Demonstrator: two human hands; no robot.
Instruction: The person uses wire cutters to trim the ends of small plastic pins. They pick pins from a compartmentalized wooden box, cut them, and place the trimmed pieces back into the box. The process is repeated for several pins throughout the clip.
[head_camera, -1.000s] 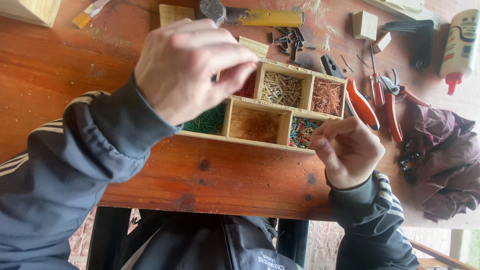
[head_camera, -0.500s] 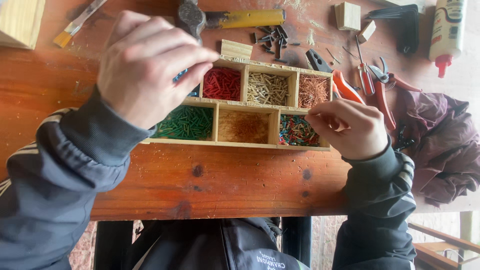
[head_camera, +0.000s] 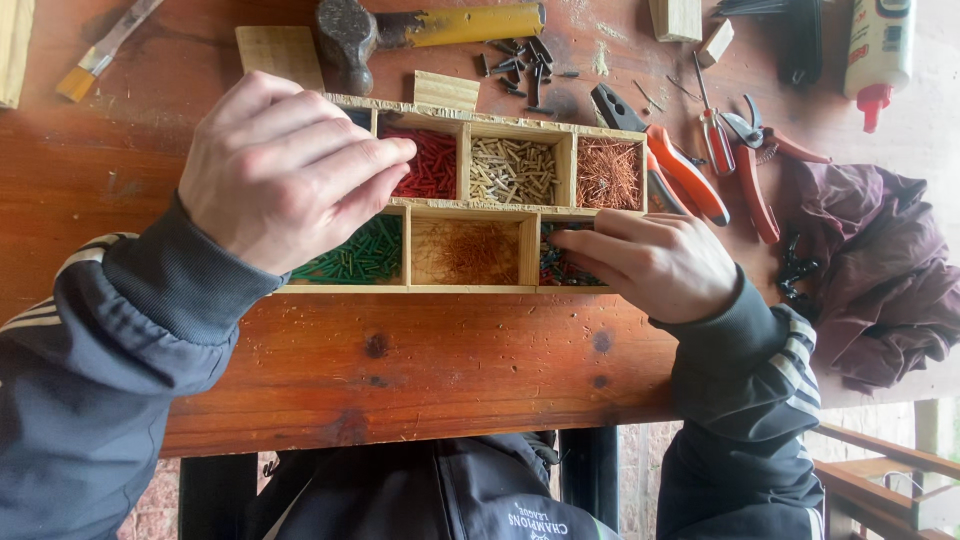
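While our left hand (head_camera: 285, 170) hovers over the left end of the shallow wooden compartment box (head_camera: 470, 288) on the reddish wooden table (head_camera: 420, 360), its fingers are curled with the tips drawn close together above the red pins compartment (head_camera: 435, 165); we cannot tell whether they pinch anything. Our right hand (head_camera: 655, 262) lies low at the box's lower right corner, fingers narrow and pointing into the compartment of mixed-coloured pieces (head_camera: 556, 266), touching them. Just beside it sit the orange-brown fibres (head_camera: 470, 250), and the green pins (head_camera: 360, 255) show under our left hand. Beyond the box lie a yellow-handled hammer (head_camera: 440, 25), orange-handled pliers (head_camera: 685, 175) and a crumpled maroon cloth (head_camera: 880, 270).
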